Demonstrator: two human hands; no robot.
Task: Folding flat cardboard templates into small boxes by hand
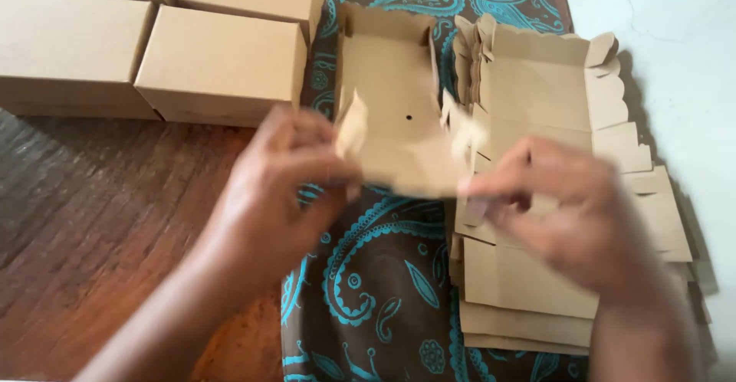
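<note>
A partly folded brown cardboard box blank (392, 91) is held up between both hands over a brown cloth with a turquoise paisley pattern (368, 275). Its far walls stand upright and a small hole shows in its middle panel. My left hand (280, 190) pinches the near left flap. My right hand (560, 206) grips the near right flap and edge. Both hands are blurred by motion.
A stack of flat unfolded box blanks (537, 121) lies on the cloth under and beyond my right hand. Several closed cardboard boxes (218, 64) stand together at the upper left on a wooden surface (100, 198). A pale floor (682, 45) lies at the right.
</note>
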